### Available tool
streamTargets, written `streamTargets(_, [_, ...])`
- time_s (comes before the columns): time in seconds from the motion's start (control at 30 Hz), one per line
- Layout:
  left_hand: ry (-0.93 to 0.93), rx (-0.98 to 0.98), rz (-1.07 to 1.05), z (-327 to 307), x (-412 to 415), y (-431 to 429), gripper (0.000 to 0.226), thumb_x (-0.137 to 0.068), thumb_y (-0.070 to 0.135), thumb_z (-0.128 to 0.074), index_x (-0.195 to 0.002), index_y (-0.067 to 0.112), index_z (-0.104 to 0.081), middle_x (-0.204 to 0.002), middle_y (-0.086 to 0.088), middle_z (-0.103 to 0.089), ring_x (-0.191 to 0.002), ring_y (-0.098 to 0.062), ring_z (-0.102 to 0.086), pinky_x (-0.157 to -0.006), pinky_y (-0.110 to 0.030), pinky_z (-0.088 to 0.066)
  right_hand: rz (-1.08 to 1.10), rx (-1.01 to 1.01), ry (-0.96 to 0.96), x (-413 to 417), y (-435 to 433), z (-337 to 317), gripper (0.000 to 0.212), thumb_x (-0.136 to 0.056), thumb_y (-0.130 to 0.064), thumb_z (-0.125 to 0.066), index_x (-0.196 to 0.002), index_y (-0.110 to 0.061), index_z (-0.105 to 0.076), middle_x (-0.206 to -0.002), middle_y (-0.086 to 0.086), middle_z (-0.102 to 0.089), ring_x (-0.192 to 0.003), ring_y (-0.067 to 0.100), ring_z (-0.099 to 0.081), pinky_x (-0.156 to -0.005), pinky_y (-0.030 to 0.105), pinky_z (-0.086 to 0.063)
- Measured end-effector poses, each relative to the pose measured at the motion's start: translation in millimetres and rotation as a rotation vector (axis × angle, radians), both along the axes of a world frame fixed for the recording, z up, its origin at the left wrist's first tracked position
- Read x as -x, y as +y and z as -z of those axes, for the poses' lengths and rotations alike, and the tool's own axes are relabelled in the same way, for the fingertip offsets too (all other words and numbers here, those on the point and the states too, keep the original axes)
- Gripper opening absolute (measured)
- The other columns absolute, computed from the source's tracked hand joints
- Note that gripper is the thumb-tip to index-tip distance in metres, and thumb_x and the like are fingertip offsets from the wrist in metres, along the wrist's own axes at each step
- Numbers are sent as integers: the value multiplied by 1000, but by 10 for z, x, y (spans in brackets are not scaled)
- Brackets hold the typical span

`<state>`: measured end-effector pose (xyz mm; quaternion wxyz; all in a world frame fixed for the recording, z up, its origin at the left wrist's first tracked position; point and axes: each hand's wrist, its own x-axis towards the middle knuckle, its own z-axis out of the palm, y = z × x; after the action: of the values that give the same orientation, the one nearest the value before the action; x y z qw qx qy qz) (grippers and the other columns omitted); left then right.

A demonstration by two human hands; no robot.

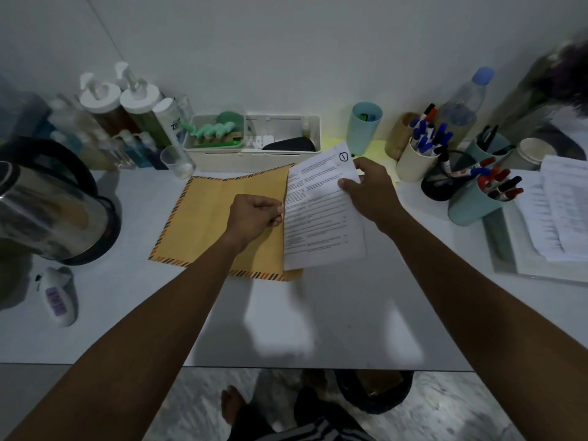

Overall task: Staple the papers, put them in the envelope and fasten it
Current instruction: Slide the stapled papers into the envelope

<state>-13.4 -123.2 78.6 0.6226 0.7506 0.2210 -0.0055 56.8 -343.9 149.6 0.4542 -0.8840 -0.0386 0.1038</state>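
Two bare forearms reach in from the bottom of the view. Nearest, below the surface (334, 313) edge, a bare foot (232, 405) stands on the marbled floor beside a dark bin (375, 393). Small white device with purple screen (59, 297) lies at near left.

Mid-surface: brown envelope (206, 224) with striped border lies flat. Left hand (254, 216) rests on it, fingers curled, pinching the envelope's right edge. Printed papers (324, 218) sit at that same edge, overlapping the envelope's lower right corner. Cannot tell if any part is inside. Right hand (370, 186) pinches the papers near their top right corner, thumb on top, fingers under.

Steel kettle (47, 211) stands at left. A stack of loose sheets (560, 211) lies at far right.

Back row along the wall: pump bottles (121, 103) at left, white organiser tray (254, 154) just behind the envelope, teal cup (364, 127), cream cup of markers (416, 160), clear water bottle (461, 109). More pen cups at right.
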Motion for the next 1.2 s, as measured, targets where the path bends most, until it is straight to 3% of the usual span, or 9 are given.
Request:
streamTargets(0.27, [-26,-71,-13,-102,-37,-32,11,-83,7,-76,-92,1,-77,-74,-17,-74,-66,-23,-69,-74,-39,-63,82,-25,-143,56,-72,108,24,-93,-15,-60,-117,-8,-61,-124,8,-67,-108,25,-65,-85,36,-55])
streamTargets(0.33, [-48,-55,26,-163,-65,-100,6,-83,7,-77,-88,5,-77,-72,-15,-73,-66,-23,-68,-74,-40,-63,74,-50,-134,101,-22,175,25,-94,-15,-61,-118,-9,-61,-124,8,-67,-107,24,-66,-78,29,-56])
streamTargets(0.43, [-85,-21,63,-283,-120,-189,4,-82,6,-77,-84,9,-77,-71,-15,-73,-66,-24,-67,-74,-39,-62,69,-63,-147,141,95,243,27,-94,-15,-61,-119,-7,-60,-122,8,-68,-102,23,-67,-64,14,-44])
streamTargets(0.6, [-120,-12,73,-451,-201,-238,8,-82,4,-76,-89,2,-77,-70,-15,-73,-61,-22,-66,-70,-36,-62,58,8,-236,137,204,214,25,-96,-21,-61,-115,-5,-64,-113,3,-70,-87,10,-59,-56,0,-33])
streamTargets(0.8, [-110,34,44,-478,-223,-180,12,-83,4,-74,-93,-1,-76,-70,-15,-72,-61,-21,-64,-74,-41,-60,137,4,-260,63,75,209,20,-88,-27,-68,-98,-11,-76,-93,0,-73,-84,11,-64,-65,11,-38])
streamTargets(0.9, [-110,37,63,-500,-237,-248,13,-82,5,-75,-94,-2,-76,-71,-15,-72,-61,-19,-66,-72,-37,-61,133,60,-269,74,112,248,25,-87,-35,-71,-100,-16,-79,-92,-6,-68,-87,9,-59,-72,19,-38])
streamTargets(1.03, [-117,36,47,-525,-253,-311,11,-81,6,-77,-90,0,-77,-72,-14,-74,-63,-20,-69,-72,-37,-61,206,49,-263,45,260,249,29,-84,-40,-72,-98,-16,-81,-85,-3,-77,-84,15,-65,-73,25,-46])
streamTargets(1.13, [-121,38,25,-538,-253,-306,5,-80,7,-78,-81,12,-79,-72,-14,-75,-66,-24,-70,-76,-43,-62,343,-69,-136,22,305,204,20,-84,-28,-75,-91,-11,-81,-74,0,-74,-72,12,-66,-67,23,-46])
streamTargets(1.2, [-125,16,-18,-554,-256,-281,13,-79,8,-78,-72,20,-78,-70,-12,-75,-66,-25,-69,-75,-43,-62,437,-101,-59,-33,280,185,16,-81,-26,-76,-85,-12,-80,-70,-2,-71,-75,15,-67,-72,26,-50])
